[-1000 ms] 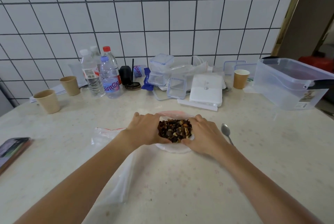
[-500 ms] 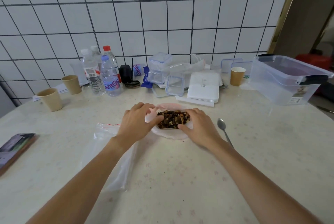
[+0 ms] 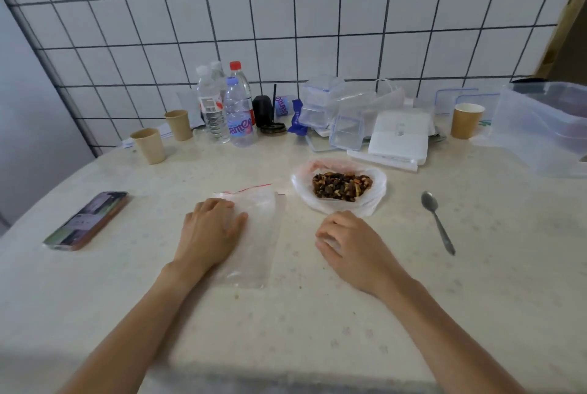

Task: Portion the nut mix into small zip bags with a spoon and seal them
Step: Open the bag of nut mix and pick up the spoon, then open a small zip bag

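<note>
My left hand (image 3: 212, 228) lies palm down on the empty zip bag (image 3: 254, 235), fingers loosely spread over its left part, pressing it flat on the table (image 3: 286, 330) rather than gripping it. My right hand (image 3: 349, 242) rests on the table just in front of the nut mix (image 3: 341, 186), fingers curled under and holding nothing. Both forearms run back toward me and are cut off at the bottom edge.

The nut mix sits in an opened thin plastic bag (image 3: 378, 193), its rim rolled down around the heap, just right of the zip bag's far end. The spoon (image 3: 437, 221) lies by itself well to the right of my right hand, bowl away from me.

The zip bag is clear and hard to trace against the pale table; its red seal line (image 3: 251, 188) marks the far end, and I cannot tell whether it is open. My right fingertips are hidden under the hand.

A phone (image 3: 87, 220) lies at my left. Along the tiled wall stand two paper cups (image 3: 148, 146), water bottles (image 3: 238, 111), stacked clear boxes (image 3: 320, 104), a white packet (image 3: 401, 134), another paper cup (image 3: 466, 120) and a large clear bin (image 3: 540, 127), cut off at the right edge. Nothing lies between my hands and the nuts.
</note>
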Action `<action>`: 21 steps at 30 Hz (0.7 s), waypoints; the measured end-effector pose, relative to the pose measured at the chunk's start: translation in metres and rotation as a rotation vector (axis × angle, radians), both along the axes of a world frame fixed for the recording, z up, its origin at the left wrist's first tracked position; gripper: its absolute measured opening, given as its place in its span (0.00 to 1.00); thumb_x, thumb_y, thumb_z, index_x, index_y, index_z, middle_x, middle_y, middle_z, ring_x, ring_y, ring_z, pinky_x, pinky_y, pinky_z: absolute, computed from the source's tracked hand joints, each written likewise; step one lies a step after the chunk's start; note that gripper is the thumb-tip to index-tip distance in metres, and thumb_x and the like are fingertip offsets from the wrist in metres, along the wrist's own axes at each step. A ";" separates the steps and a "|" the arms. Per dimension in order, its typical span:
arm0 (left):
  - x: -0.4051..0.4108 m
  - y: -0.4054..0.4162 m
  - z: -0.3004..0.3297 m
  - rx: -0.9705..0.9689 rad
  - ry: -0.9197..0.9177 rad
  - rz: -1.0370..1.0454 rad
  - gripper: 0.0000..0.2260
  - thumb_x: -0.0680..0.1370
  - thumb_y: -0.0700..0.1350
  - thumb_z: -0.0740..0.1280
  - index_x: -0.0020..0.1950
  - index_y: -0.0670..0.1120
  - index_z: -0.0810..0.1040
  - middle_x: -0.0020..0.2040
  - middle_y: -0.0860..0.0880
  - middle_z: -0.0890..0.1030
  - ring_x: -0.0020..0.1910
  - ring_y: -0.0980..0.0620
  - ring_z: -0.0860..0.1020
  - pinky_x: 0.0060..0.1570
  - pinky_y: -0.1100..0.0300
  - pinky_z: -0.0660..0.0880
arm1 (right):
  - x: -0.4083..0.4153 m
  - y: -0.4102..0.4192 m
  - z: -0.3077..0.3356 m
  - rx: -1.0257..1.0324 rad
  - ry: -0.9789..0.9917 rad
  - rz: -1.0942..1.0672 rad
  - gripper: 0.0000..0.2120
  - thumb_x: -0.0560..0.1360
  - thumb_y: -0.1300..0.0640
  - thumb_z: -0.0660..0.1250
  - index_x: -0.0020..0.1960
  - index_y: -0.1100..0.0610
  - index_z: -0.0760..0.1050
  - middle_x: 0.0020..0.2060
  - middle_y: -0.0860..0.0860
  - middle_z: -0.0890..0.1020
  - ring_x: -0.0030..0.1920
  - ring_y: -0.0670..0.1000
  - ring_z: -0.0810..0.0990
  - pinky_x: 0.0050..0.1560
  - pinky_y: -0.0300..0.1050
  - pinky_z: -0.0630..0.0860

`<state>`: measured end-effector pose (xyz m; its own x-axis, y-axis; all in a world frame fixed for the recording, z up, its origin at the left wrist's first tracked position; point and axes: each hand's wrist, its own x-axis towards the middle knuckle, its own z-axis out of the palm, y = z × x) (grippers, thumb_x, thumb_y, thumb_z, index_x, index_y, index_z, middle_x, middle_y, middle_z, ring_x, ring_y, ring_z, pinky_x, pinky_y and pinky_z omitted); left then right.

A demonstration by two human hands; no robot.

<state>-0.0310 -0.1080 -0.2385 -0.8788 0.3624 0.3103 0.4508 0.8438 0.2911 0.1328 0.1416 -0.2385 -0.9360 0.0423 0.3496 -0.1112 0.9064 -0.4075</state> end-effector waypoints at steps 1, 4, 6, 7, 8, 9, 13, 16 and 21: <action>-0.002 0.000 -0.001 0.001 -0.007 0.020 0.18 0.82 0.58 0.64 0.67 0.50 0.79 0.70 0.48 0.78 0.69 0.43 0.73 0.65 0.48 0.68 | -0.001 0.001 -0.002 -0.008 0.006 -0.002 0.11 0.83 0.51 0.64 0.59 0.53 0.81 0.57 0.43 0.77 0.56 0.44 0.76 0.60 0.41 0.73; -0.008 -0.001 -0.003 0.061 0.039 0.024 0.11 0.82 0.52 0.66 0.58 0.50 0.84 0.60 0.47 0.82 0.63 0.42 0.76 0.60 0.49 0.71 | -0.003 0.005 -0.009 -0.062 0.024 -0.004 0.09 0.81 0.50 0.66 0.57 0.52 0.81 0.54 0.40 0.76 0.53 0.39 0.76 0.55 0.29 0.70; -0.010 -0.003 -0.005 0.136 0.058 0.021 0.07 0.81 0.48 0.68 0.51 0.49 0.85 0.54 0.47 0.83 0.59 0.42 0.77 0.57 0.49 0.73 | -0.007 0.007 -0.013 -0.092 0.028 0.002 0.07 0.81 0.51 0.67 0.55 0.51 0.82 0.54 0.39 0.76 0.53 0.36 0.76 0.53 0.26 0.70; -0.009 -0.004 -0.006 0.157 0.071 0.019 0.06 0.81 0.47 0.68 0.50 0.48 0.84 0.52 0.47 0.83 0.57 0.42 0.77 0.56 0.49 0.73 | -0.008 0.008 -0.014 -0.113 0.032 0.003 0.07 0.81 0.51 0.68 0.55 0.51 0.82 0.53 0.39 0.76 0.53 0.35 0.76 0.54 0.27 0.72; -0.008 -0.005 -0.006 0.178 0.092 0.018 0.06 0.81 0.47 0.68 0.50 0.48 0.84 0.52 0.48 0.83 0.57 0.43 0.78 0.56 0.49 0.74 | -0.008 0.008 -0.015 -0.141 0.037 0.002 0.06 0.80 0.51 0.68 0.54 0.51 0.82 0.53 0.39 0.77 0.53 0.35 0.77 0.56 0.31 0.74; -0.006 -0.005 -0.005 0.210 0.118 0.016 0.06 0.82 0.48 0.68 0.50 0.48 0.84 0.52 0.48 0.83 0.56 0.44 0.78 0.56 0.48 0.74 | -0.009 0.008 -0.016 -0.169 0.041 0.000 0.05 0.80 0.51 0.69 0.53 0.51 0.82 0.53 0.40 0.77 0.53 0.36 0.78 0.57 0.35 0.76; 0.006 -0.004 0.005 0.358 0.229 0.007 0.06 0.82 0.51 0.69 0.51 0.50 0.84 0.52 0.53 0.83 0.57 0.48 0.77 0.57 0.50 0.74 | -0.008 0.007 -0.017 -0.244 0.031 -0.006 0.04 0.79 0.49 0.70 0.52 0.48 0.80 0.53 0.38 0.78 0.53 0.36 0.80 0.59 0.43 0.79; 0.016 0.000 0.019 0.418 0.353 -0.036 0.04 0.80 0.49 0.72 0.49 0.50 0.85 0.49 0.53 0.83 0.54 0.49 0.77 0.55 0.51 0.75 | -0.008 0.006 -0.015 -0.284 0.006 -0.035 0.07 0.79 0.45 0.69 0.53 0.46 0.80 0.53 0.39 0.79 0.54 0.38 0.81 0.59 0.47 0.79; 0.037 0.018 0.056 0.413 0.540 -0.151 0.03 0.78 0.46 0.75 0.48 0.47 0.86 0.46 0.52 0.82 0.48 0.48 0.77 0.48 0.51 0.75 | -0.001 -0.005 0.002 -0.523 -0.009 -0.066 0.23 0.73 0.29 0.66 0.60 0.43 0.78 0.54 0.36 0.81 0.57 0.35 0.78 0.57 0.36 0.73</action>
<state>0.0065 -0.0904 -0.1828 -0.5117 0.2273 0.8285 0.7268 0.6289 0.2763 0.1322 0.1365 -0.2367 -0.9283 0.2681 0.2577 -0.0548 0.5866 -0.8080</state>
